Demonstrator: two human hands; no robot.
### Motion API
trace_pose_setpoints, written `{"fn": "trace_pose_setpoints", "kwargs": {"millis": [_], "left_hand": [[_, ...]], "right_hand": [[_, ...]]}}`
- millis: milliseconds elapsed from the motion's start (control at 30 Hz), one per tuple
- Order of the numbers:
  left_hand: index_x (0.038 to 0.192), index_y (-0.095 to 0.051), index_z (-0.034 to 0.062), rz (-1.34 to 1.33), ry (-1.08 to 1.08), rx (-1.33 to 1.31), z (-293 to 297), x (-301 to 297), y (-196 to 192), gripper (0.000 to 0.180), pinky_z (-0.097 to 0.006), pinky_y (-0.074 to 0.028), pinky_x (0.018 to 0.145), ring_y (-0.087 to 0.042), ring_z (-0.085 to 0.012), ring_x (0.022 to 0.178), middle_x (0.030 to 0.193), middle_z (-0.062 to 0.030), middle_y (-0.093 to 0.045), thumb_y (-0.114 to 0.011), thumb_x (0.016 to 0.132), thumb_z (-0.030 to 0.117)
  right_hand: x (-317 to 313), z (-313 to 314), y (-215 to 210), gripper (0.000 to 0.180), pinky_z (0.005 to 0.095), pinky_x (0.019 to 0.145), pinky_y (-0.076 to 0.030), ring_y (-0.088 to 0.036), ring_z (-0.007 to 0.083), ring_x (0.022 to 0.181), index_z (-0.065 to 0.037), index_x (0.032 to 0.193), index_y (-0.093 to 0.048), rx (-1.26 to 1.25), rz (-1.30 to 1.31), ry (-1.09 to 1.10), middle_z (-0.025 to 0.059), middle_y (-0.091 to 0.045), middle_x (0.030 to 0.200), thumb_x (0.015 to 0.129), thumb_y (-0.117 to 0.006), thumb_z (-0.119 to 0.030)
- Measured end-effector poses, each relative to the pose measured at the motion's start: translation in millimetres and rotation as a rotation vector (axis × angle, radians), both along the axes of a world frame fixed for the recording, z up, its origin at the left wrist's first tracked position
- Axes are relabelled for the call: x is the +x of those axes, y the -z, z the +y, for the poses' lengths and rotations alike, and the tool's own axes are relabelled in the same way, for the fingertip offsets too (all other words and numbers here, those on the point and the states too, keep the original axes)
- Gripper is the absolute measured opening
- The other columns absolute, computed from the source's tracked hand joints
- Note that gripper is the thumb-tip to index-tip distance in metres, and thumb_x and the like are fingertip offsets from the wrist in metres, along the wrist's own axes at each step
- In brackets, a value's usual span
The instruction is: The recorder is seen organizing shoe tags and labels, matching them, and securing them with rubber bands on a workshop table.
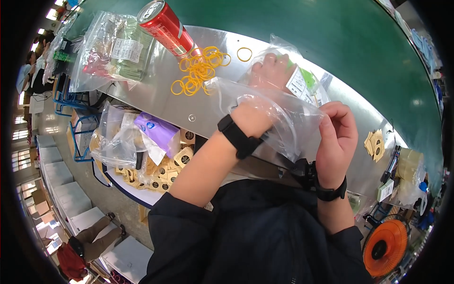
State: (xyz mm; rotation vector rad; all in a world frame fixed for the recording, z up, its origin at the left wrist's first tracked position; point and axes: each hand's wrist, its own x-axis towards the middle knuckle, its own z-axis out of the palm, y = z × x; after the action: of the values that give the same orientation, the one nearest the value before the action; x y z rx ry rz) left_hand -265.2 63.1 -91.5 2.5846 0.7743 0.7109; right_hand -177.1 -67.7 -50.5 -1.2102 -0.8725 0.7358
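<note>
Two hands are at work, with one clear zip bag [302,118] between them, to the right of the red can [165,31]. Inside the bag is one green packet [308,78] with one white label [298,85]. One red can is in view, and beside its base is one heap of yellow rubber bands [201,71] (too tangled to count), with one loose band [244,48] just apart, farther right of the can.

The left hand [272,73] is inside the bag, at the packet's left side; I cannot tell whether its grip has closed on anything. The right hand [336,139], farther right of the can, has its grip pinched on the bag's edge between thumb and index finger, with the packet beyond it. The film lies over the left hand and wrist, and that hand is in front of part of the packet.

Left of the can lies one filled clear bag [111,57] on the metal surface [222,42]. Nearer the wearer than the can are one purple packet [158,132] and many gold packets [165,177], overlapping past counting. Far right of the can lies one small gold stack [376,144]; one orange fan [388,246] is beyond the surface's near edge.
</note>
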Motion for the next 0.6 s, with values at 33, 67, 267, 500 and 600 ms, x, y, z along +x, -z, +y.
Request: {"fn": "trace_pose_setpoints", "kwargs": {"millis": [33, 67, 267, 500, 600], "left_hand": [[0.104, -0.058, 0.0057, -0.005, 0.004, -0.003, -0.8, -1.3, -1.4, 0.039, -0.04, -0.041, 0.081, -0.046, -0.0284, 0.102, 0.108, -0.014, -0.052, -0.06, 0.068, 0.019], [0.103, -0.057, 0.0047, 0.023, -0.034, -0.013, -2.7, -1.8, -13.5, 0.04, -0.04, -0.042, 0.078, -0.049, -0.0315, 0.092, 0.101, -0.0153, -0.053, -0.063, 0.065, 0.018], [0.084, -0.06, 0.0036, -0.017, 0.015, 0.024, -17.1, -15.6, -18.5, 0.018, -0.04, -0.046, 0.069, -0.057, -0.0322, 0.08, 0.089, -0.0156, -0.058, -0.056, 0.069, 0.013], [0.081, -0.058, -0.0015, 0.095, -0.114, -0.299, -22.8, -46.0, -32.1, 0.021, -0.043, -0.046, 0.065, -0.058, -0.0351, 0.077, 0.077, -0.0217, -0.06, -0.046, 0.082, 0.015], [0.082, -0.057, -0.0032, 0.142, -0.186, -0.532, -23.4, -43.2, -41.8, 0.027, -0.045, -0.044, 0.07, -0.056, -0.039, 0.079, 0.079, -0.0251, -0.058, -0.041, 0.086, 0.018]], "right_hand": [[1.5, 0.6, 0.3, 0.003, 0.019, 0.064, -0.037, -0.044, 0.0059, 0.07, 0.0, 0.086, -0.05, 0.002, 0.007, 0.008, 0.0012, -0.049, 0.083, 0.083, -0.051, 0.0], [4.7, 0.8, 0.7, 0.003, 0.019, 0.064, -0.037, -0.044, 0.0059, 0.07, 0.0, 0.086, -0.05, -0.002, 0.003, 0.013, 0.0012, -0.049, 0.083, 0.083, -0.051, 0.0], [14.5, 3.3, -3.8, 0.006, 0.0191, 0.065, -0.039, -0.048, 0.0053, 0.073, 0.0, 0.089, -0.052, -0.008, 0.026, 0.128, -0.0003, -0.053, 0.082, 0.083, -0.054, -0.002], [20.4, 17.5, -5.9, 0.009, 0.0199, 0.064, -0.041, -0.05, 0.0065, 0.069, 0.001, 0.084, -0.056, -0.073, 0.04, 0.099, 0.0009, -0.057, 0.075, 0.082, -0.059, -0.008], [25.2, 15.9, -2.7, 0.011, 0.0203, 0.064, -0.042, -0.051, 0.0067, 0.068, 0.001, 0.085, -0.056, -0.084, 0.06, 0.087, 0.001, -0.057, 0.076, 0.082, -0.06, -0.009]]}}
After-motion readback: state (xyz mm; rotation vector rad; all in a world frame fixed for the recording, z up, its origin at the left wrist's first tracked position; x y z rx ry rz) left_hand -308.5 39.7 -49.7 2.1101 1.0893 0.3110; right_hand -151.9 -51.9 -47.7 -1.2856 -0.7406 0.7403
